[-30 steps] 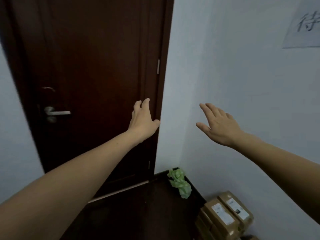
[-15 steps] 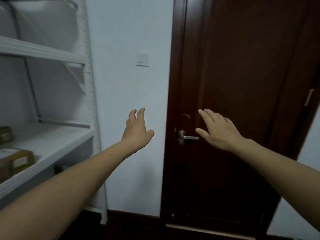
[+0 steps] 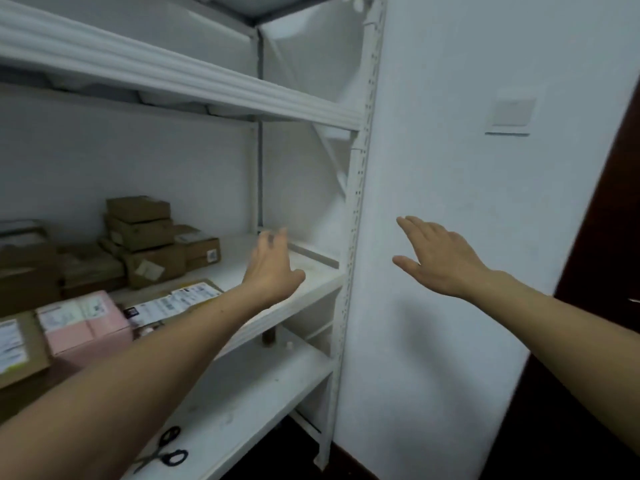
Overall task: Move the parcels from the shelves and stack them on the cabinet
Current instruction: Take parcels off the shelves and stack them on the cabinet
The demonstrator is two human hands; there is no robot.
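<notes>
the view has swung left. half a second ago the dark door filled the right of the frame and only a sliver of shelving showed at the left edge. now the white shelves (image 3: 313, 277) fill the left half, and the door (image 3: 620, 216) is cut down to a strip at the right edge, with a light switch (image 3: 510, 112) on the wall at upper right.

both arms keep the same outstretched pose. the left hand (image 3: 272, 268), at the centre of the frame, hangs over the bare right end of the middle shelf, fingers loosely apart, holding nothing. the right hand (image 3: 440, 261), right of centre, is in front of the wall, fingers straight and spread, also empty.

the parcels sit on the middle shelf at the left: a stack of brown boxes (image 3: 138, 225) at the back, a pink parcel (image 3: 83, 322) at lower left, and a flat labelled parcel (image 3: 175, 301) just beside the left forearm. scissors (image 3: 162, 452) lie on the lower shelf at the bottom. the cabinet is out of view.

this looks like a return for another parcel. both hands are right of the load, so the pick likely needs a reach to the left.
</notes>
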